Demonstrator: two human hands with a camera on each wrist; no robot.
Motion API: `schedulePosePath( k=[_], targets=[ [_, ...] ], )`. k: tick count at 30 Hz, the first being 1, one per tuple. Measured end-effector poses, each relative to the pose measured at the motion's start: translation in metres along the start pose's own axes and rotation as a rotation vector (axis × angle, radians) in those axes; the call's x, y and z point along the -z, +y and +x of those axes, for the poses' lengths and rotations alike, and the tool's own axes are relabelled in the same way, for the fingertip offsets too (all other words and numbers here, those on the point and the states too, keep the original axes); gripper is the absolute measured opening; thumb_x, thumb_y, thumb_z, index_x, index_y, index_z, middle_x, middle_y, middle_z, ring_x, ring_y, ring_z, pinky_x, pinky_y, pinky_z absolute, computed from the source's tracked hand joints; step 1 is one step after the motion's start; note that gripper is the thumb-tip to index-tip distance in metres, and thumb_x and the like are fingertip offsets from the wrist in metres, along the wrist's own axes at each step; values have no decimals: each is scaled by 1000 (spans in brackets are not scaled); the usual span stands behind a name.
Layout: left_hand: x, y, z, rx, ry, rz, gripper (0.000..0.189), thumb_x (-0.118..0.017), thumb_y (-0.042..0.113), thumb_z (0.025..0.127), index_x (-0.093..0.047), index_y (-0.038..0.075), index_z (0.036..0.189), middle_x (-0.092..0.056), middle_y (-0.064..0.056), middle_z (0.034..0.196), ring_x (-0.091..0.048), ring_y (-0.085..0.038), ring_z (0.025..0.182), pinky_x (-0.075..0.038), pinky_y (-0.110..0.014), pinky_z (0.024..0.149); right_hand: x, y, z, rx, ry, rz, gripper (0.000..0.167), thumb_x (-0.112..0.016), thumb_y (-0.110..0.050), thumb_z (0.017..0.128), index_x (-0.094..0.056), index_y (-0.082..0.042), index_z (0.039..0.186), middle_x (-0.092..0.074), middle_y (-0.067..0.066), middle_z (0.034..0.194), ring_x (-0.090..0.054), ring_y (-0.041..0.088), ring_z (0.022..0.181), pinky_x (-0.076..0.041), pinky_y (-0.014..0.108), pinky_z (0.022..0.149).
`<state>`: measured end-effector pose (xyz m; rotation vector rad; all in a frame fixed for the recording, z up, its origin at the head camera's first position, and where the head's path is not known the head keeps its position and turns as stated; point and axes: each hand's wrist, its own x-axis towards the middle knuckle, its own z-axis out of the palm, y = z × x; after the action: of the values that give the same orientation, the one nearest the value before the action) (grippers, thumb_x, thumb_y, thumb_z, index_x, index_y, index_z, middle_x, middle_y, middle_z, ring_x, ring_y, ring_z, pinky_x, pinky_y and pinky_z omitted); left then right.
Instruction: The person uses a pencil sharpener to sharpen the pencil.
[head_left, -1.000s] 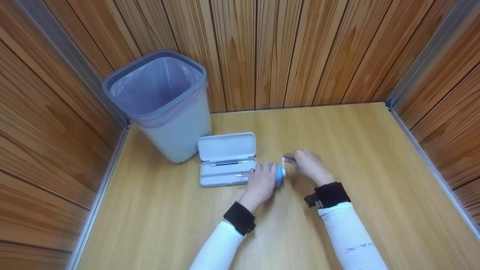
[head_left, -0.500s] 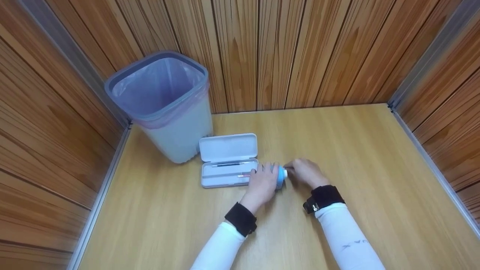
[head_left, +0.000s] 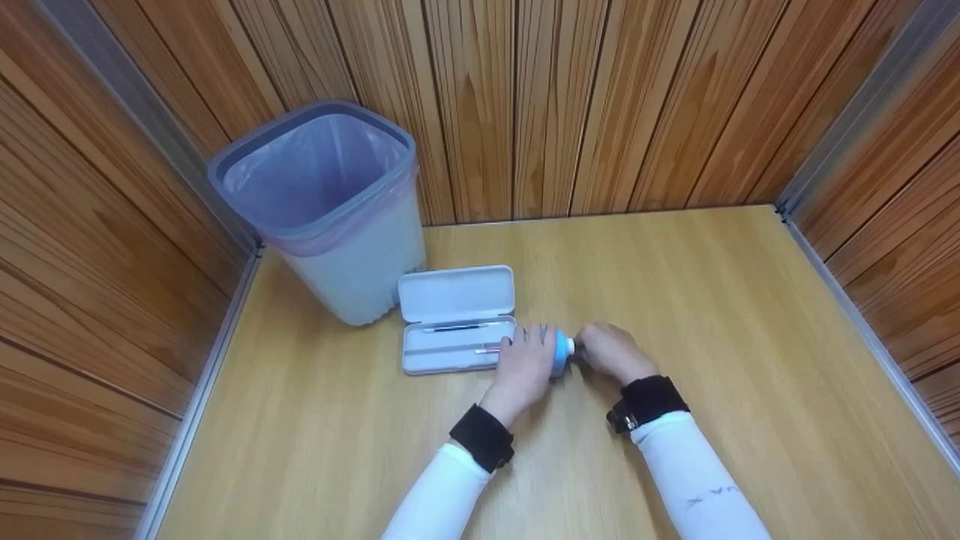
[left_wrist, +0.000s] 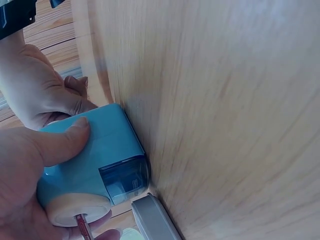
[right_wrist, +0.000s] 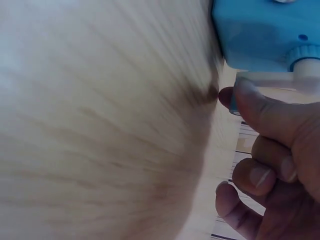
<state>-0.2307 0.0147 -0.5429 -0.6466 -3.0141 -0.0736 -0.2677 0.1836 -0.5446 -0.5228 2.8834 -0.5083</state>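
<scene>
A blue crank pencil sharpener (left_wrist: 95, 160) stands on the table, and a red pencil (left_wrist: 83, 226) sticks out of its round pale front. My left hand (head_left: 525, 367) grips the sharpener's body, its thumb lying across the blue casing in the left wrist view. At the other end, my right hand (head_left: 611, 351) pinches the blue knob of the white crank handle (right_wrist: 267, 79) between thumb and forefinger. The remaining right fingers curl loosely below. Just left of the sharpener lies an opened pale pencil case (head_left: 450, 362), with a slim dark pen or pencil (head_left: 456, 328) in it.
A lined waste bin (head_left: 352, 277) stands behind the pencil case at the back left. Wood-plank walls (head_left: 540, 112) enclose the light wooden table (head_left: 712, 300) at the back and sides.
My right hand has swung the crank handle from above the sharpener's axle down to a lower position, nearer to me. My left hand keeps its hold on the sharpener.
</scene>
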Motion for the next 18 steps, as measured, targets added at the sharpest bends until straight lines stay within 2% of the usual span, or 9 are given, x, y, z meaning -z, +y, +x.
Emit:
schedulePosePath(
  k=[3, 13, 18],
  targets=[
    [-1, 1, 0, 4, 7, 0, 56, -66, 23, 90, -47, 9, 140, -55, -11, 125, -54, -32, 109, -49, -48, 85, -1, -2, -4, 6, -3, 1, 14, -72, -7, 83, -71, -12, 70, -53, -2, 60, -46, 19, 56, -42, 35, 54],
    [0, 2, 1, 29, -18, 9, 63, -70, 25, 87, -45, 10, 143, -54, -12, 127, -53, -33, 114, -49, -49, 87, 3, -11, -23, 1, -110, 147, 9, -75, -7, 83, -78, -14, 79, -58, -6, 61, -50, 15, 57, -42, 30, 56],
    [0, 4, 2, 35, -29, 3, 64, -69, 23, 88, -43, 10, 144, -54, -12, 129, -52, -33, 116, -48, -49, 88, 8, -14, -32, 16, -118, 122, 6, -75, -10, 84, -79, -13, 81, -58, -6, 61, -50, 14, 57, -42, 30, 56]
  ],
)
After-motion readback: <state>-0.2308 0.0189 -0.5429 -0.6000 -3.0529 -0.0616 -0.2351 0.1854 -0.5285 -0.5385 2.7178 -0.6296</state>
